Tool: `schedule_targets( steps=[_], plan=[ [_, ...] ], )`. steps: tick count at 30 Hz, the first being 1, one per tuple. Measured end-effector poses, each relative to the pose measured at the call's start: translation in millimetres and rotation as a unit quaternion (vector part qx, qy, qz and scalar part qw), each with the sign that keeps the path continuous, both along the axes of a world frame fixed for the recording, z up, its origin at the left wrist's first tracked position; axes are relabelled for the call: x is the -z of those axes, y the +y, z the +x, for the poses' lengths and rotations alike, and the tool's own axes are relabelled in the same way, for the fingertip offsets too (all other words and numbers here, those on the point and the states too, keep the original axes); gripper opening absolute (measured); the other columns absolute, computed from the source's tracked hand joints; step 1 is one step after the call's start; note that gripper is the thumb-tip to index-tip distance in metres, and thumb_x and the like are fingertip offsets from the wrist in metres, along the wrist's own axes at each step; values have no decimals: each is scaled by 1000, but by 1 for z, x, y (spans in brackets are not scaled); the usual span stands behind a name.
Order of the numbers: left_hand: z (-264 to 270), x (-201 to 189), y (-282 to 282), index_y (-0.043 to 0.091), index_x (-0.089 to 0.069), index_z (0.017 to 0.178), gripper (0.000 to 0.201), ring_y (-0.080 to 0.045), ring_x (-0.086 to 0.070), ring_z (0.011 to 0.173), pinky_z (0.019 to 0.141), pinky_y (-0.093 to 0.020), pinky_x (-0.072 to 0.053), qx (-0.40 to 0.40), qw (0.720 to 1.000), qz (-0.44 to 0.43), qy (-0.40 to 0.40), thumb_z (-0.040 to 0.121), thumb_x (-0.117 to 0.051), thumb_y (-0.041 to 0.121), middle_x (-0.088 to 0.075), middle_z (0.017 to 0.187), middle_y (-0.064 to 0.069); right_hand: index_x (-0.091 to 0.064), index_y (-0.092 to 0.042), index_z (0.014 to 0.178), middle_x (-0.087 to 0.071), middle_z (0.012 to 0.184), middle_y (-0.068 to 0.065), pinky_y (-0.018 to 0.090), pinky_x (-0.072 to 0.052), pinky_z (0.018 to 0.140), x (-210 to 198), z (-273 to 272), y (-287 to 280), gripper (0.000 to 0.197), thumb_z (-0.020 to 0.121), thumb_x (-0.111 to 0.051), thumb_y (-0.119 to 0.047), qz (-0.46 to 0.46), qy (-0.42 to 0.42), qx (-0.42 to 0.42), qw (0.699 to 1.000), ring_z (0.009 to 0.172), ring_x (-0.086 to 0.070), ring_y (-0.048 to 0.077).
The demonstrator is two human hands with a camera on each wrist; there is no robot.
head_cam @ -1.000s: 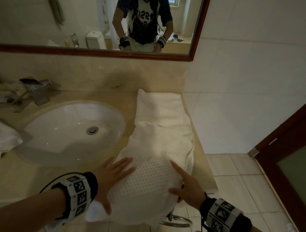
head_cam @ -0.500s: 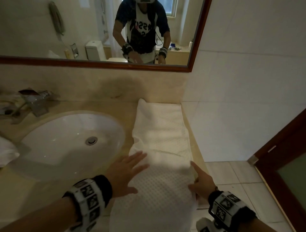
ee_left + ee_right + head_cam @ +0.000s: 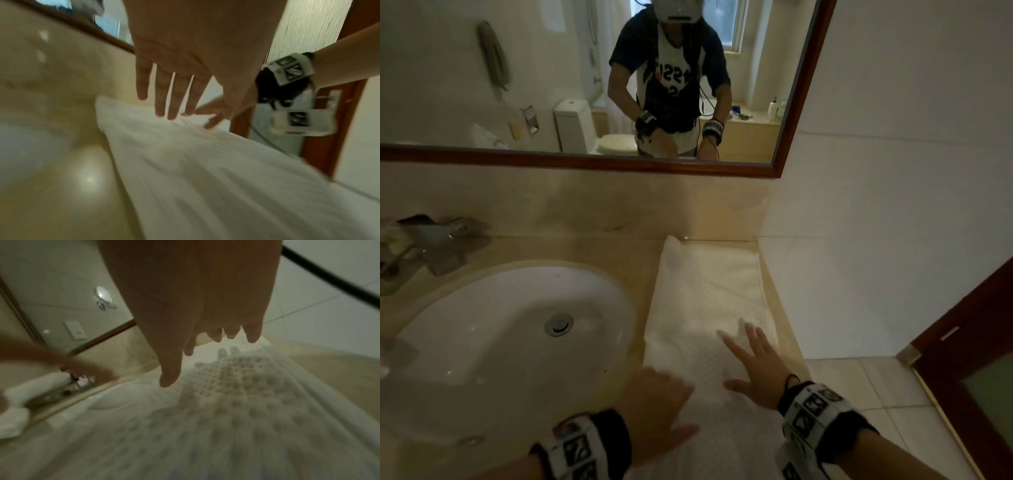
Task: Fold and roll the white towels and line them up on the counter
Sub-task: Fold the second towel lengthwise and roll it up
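A long white waffle-weave towel (image 3: 709, 301) lies flat as a strip on the beige counter (image 3: 633, 253), right of the sink, running from the back wall to the front edge. My right hand (image 3: 753, 363) lies flat on its middle, fingers straight and spread, holding nothing. Blurred, my left hand (image 3: 657, 394) is over the towel's near left edge with straight fingers. In the left wrist view the left hand (image 3: 164, 97) hovers just above the towel (image 3: 205, 170). The right wrist view shows the right hand's fingers (image 3: 170, 374) straight over the towel (image 3: 226, 402).
A white oval sink (image 3: 510, 335) fills the counter's left part, with a metal faucet (image 3: 431, 243) behind it. Another white towel (image 3: 14, 421) lies at the far left. A mirror (image 3: 585, 85) hangs above. The counter ends at the right beside a tiled wall and a wooden door (image 3: 969, 359).
The bulging towel has been smoothed flat. My right hand slid forward onto its middle and my left hand shifted toward its near left edge. The head view tilted up.
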State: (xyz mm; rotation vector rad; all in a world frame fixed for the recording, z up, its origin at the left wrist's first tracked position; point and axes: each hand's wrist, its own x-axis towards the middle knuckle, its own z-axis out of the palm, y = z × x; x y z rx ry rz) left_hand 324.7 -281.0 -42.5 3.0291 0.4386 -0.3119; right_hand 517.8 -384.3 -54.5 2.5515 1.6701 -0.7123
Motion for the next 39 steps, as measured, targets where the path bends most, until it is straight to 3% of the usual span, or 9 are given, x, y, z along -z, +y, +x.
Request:
schedule_targets(
  steps=[3, 7, 11, 14, 20, 23, 26, 31, 39],
  plan=[
    [44, -5, 55, 14, 5, 150, 96, -19, 9, 147, 119, -40, 1, -25, 998, -12, 47, 84, -39, 68, 11, 158, -4, 10, -38, 147, 26, 154, 8, 44, -1, 118, 9, 25, 37, 88, 85, -50, -58, -5, -2, 25, 1000, 143, 22, 30],
    [84, 17, 110, 20, 17, 148, 125, -17, 21, 144, 116, -41, 13, -64, 988, -33, 139, 64, -54, 80, 26, 155, -1, 15, -33, 147, 28, 153, 9, 43, 0, 118, 15, 64, 76, 101, 79, -53, -64, 0, -16, 46, 999, 143, 21, 30],
    [114, 33, 153, 29, 19, 147, 137, -14, 22, 143, 113, -42, 18, -76, 985, -54, 144, 36, -28, 94, 26, 155, 3, 7, -28, 149, 13, 158, 5, 38, -2, 118, 16, 122, 123, 74, 94, -34, -55, -12, 10, 32, 999, 146, 9, 25],
    [132, 36, 174, 34, 19, 146, 130, -14, 23, 143, 113, -43, 17, -91, 985, -76, 130, 38, -25, 92, 28, 154, 3, 4, -29, 149, 19, 157, 6, 43, 0, 120, 27, 152, 151, 62, 98, -25, -48, -95, 7, 10, 995, 144, 16, 31],
    [145, 43, 201, 40, 26, 141, 126, -17, 27, 141, 112, -45, 18, -117, 980, -99, 123, 40, -27, 93, 35, 151, 1, 1, -27, 149, 20, 156, 7, 38, -6, 118, 30, 189, 184, 67, 98, -41, -35, -39, 43, 46, 997, 145, 7, 34],
    [143, 40, 201, 37, 27, 141, 127, -19, 28, 141, 110, -44, 20, -93, 981, -98, 138, 37, -18, 93, 40, 146, 2, -25, -25, 147, -20, 155, 13, 30, -32, 107, 23, 207, 193, 64, 91, -53, -10, 140, 42, 200, 969, 136, -35, 30],
    [154, 35, 218, 34, 24, 143, 118, -19, 23, 143, 109, -43, 21, -67, 989, -51, 125, 39, 6, 87, 36, 148, 0, -46, -15, 136, -60, 124, 16, 27, -37, 98, 20, 218, 206, 53, 86, -57, -4, 172, 41, 283, 943, 118, -53, 30],
    [180, 38, 254, 29, 36, 128, 106, -16, 20, 144, 111, -44, 19, -59, 995, -4, 85, 36, 30, 82, 33, 150, 3, -67, -5, 106, -64, 116, 17, 31, -44, 95, 18, 232, 231, 31, 83, -48, 5, 142, 10, 252, 957, 110, -58, 32],
    [195, 46, 276, 33, 37, 128, 104, -13, 23, 143, 112, -45, 19, -35, 994, -14, 104, 36, 33, 83, 42, 136, 5, -57, -8, 94, -56, 113, 19, 28, -32, 75, 21, 234, 233, 38, 71, -44, 19, 145, -52, 90, 984, 110, -47, 32]
  ],
)
